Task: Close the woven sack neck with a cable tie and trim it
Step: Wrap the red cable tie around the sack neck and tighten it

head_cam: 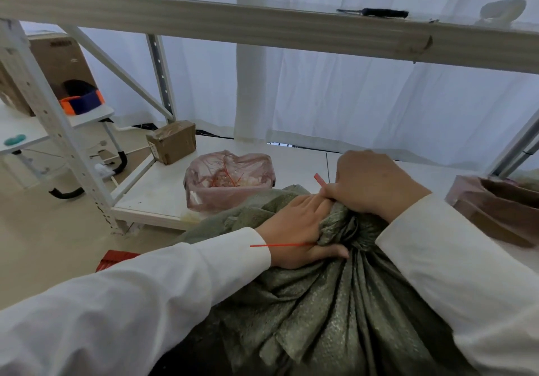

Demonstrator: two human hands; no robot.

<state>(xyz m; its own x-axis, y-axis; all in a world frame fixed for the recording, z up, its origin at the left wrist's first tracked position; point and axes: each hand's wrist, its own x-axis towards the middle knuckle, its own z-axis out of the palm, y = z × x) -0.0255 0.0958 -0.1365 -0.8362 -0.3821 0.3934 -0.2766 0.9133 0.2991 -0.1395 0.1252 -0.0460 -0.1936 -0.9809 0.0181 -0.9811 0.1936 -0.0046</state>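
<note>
The green woven sack (335,311) fills the foreground, its cloth gathered into pleats that run up to a bunched neck (350,229). That neck is gripped from both sides. The left hand (294,229) is laid against the left of the neck, fingers curled onto the fabric and the thumb pressed beneath, and one end of a thin red cable tie (280,245) is pinched there, its free tail reaching leftward across the white sleeve (163,288). The right hand (373,183) is closed in a fist over the top of the neck, and the other red end of the tie (320,179) is seen sticking up from its fingers. Beyond the neck, a bin lined with a pink plastic bag (230,180) is set on the white lower shelf (157,189). Further left of the neck and farther back, a small cardboard box (172,141) rests on that shelf. High above the neck, a dark tool (376,12) lies on the upper shelf beam (262,25).
</note>
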